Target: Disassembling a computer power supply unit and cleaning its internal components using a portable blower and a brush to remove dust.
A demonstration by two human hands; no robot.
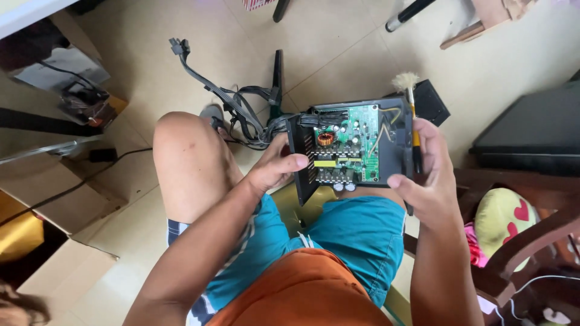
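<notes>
Beige floor tiles point(338, 48) lie beneath an opened power supply point(347, 148) held above the lap. Left hand point(275, 169) fingers clasp its left wall; right hand point(426, 175) fingers grip its right edge and a small brush point(411, 102).

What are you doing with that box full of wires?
A seated person holds an opened black power supply box over their lap. The left hand grips its left side. The right hand steadies the right side and also holds a small brush. The green circuit board is showing, and grey cables trail onto the floor.
</notes>
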